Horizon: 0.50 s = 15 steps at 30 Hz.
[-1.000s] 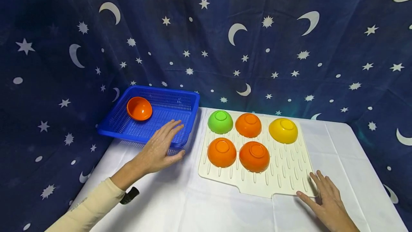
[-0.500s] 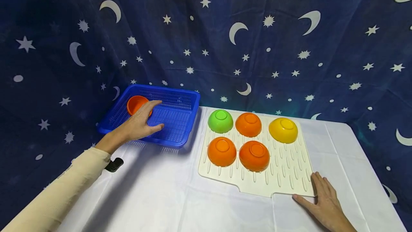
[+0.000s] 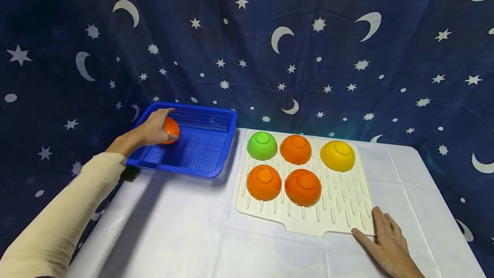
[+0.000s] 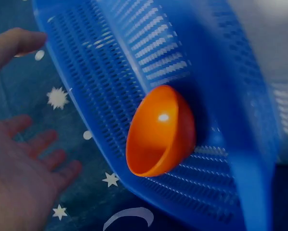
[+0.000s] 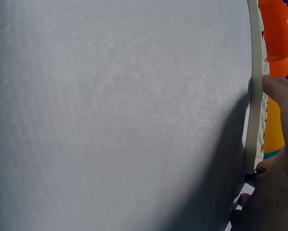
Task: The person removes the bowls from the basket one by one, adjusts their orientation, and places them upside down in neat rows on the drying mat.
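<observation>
My left hand (image 3: pixel 151 129) is over the left part of the blue basket (image 3: pixel 200 173), its thumb and fingers spread. Under it lies an orange bowl (image 3: pixel 172 129), partly hidden by the hand in the head view. The left wrist view has this bowl (image 4: pixel 158 134) tilted on its side in the basket, apart from the visible fingers. My right hand (image 3: pixel 389 243) rests at the near right corner of the white ridged drainboard (image 3: pixel 339 218), thumb and fingers extended along its edges.
Upside down on the drainboard sit a green bowl (image 3: pixel 262 146), a yellow bowl (image 3: pixel 337 156) and orange bowls, among them a near one (image 3: pixel 302 188). A white cloth (image 3: pixel 185 235) covers the table. A dark blue starry curtain (image 3: pixel 254 46) hangs behind and at the sides.
My left hand has moved left and away from me, from the basket's near right side to over the orange bowl. The right hand has settled slightly against the drainboard's corner.
</observation>
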{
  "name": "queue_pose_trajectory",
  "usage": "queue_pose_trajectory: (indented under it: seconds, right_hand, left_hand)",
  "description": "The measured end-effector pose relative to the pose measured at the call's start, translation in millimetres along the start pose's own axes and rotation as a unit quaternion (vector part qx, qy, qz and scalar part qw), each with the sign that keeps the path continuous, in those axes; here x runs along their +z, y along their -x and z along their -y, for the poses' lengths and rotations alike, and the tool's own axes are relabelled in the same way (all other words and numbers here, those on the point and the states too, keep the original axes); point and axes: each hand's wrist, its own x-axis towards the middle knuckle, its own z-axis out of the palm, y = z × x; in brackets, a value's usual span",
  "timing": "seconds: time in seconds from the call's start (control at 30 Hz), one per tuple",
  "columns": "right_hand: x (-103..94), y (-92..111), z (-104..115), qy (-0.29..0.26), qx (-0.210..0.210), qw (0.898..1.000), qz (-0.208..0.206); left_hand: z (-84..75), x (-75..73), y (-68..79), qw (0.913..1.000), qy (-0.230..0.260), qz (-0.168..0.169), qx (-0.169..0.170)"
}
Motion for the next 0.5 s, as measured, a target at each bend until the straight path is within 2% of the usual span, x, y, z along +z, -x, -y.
queue_pose_trajectory:
  seconds: [0.2,0.5]
  right_hand:
    - [-1.7,-1,-3,0.029,-0.018,0.999,-0.005]
    - [-3.3,0,-7,0.041,-0.039,0.998,-0.007]
  left_hand:
    - [3.9,-12.2,-14.3,0.9992,0.011,0.014,-0.035]
    - [14.8,-13.1,-30.1,0.9928,-0.006,0.044,-0.111]
